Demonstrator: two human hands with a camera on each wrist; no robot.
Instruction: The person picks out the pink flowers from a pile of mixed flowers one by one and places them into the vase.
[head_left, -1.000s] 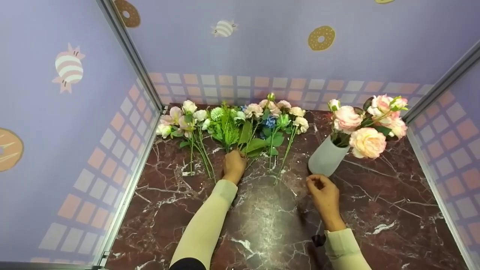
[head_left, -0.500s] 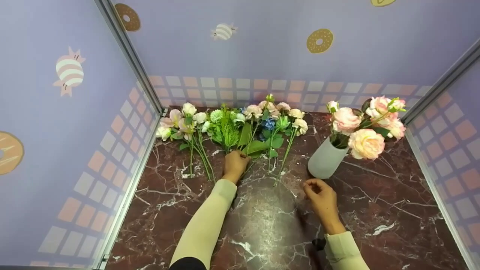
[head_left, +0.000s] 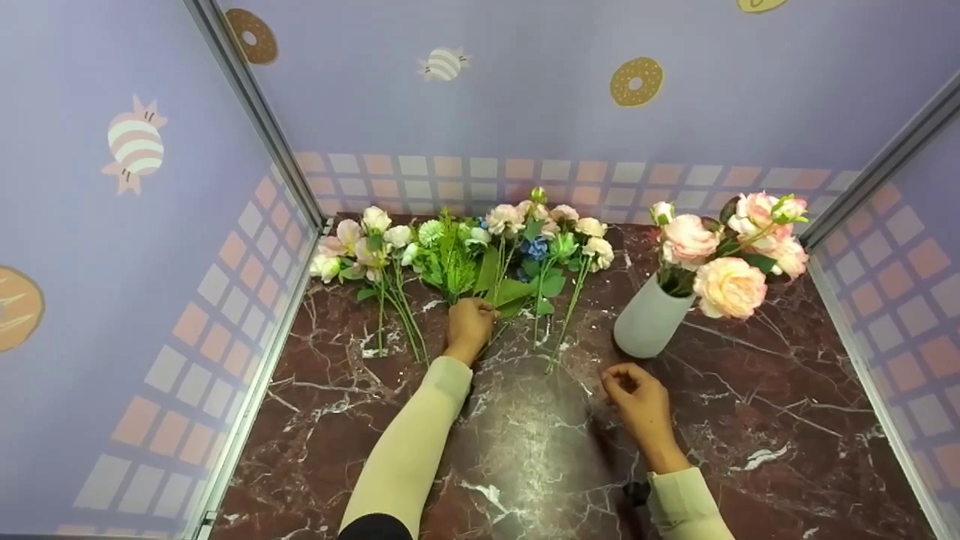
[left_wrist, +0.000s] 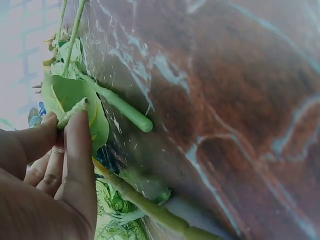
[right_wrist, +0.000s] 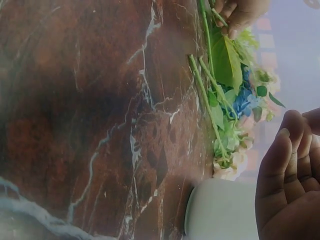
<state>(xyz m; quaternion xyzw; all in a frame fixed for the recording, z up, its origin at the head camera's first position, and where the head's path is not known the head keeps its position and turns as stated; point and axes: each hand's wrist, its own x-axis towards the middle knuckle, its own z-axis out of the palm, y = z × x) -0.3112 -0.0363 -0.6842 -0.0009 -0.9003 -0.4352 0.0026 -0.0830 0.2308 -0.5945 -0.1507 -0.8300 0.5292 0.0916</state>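
Observation:
My left hand (head_left: 470,326) is among the flower stems at the middle of the row. In the left wrist view its thumb and index finger pinch the cut end of a green flower stem (left_wrist: 74,112), in front of a broad leaf (left_wrist: 100,122). Which bloom this stem carries is hidden. My right hand (head_left: 641,405) hovers over the table just in front of the pale grey vase (head_left: 651,319). Its fingers are loosely bent, thumb close to the index finger, with nothing between them. Large pink roses (head_left: 731,286) lean out of the vase to the right.
Artificial flowers lie along the back wall: white and pink lilies (head_left: 346,238) at left, green foliage (head_left: 452,270), blue blooms (head_left: 535,249) and cream roses (head_left: 598,251) at right. Their stems point toward me on the dark red marbled table (head_left: 525,450). Patterned panels enclose three sides.
My right hand has drawn back a little from the vase's base, toward me. The left hand has stayed almost in place at the stems.

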